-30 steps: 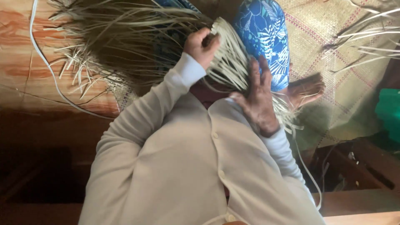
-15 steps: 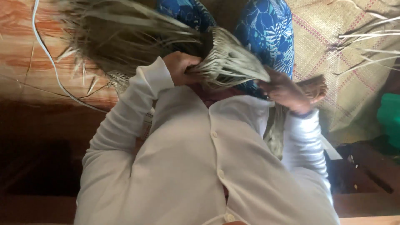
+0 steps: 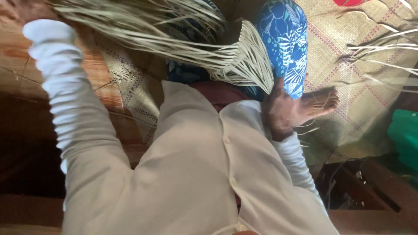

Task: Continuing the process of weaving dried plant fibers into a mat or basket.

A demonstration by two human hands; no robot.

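Note:
A half-woven piece of pale palm strips lies across my lap, and its long loose strands fan out to the upper left. My right hand grips the lower right end of the strips, next to my bare foot. My left arm, in a white sleeve, reaches up to the top left corner. My left hand is there, blurred and cut off by the frame edge, close to the strand tips. My knee in blue floral cloth sits behind the woven piece.
A woven mat with a red line pattern covers the floor at right, with loose pale strips on it. A green object sits at the right edge and a red one at the top. At left is wooden floor.
My left arm has swung from the woven piece's middle up to the top left, drawing the strands out. My right hand has shifted slightly left and lower along the strips' end.

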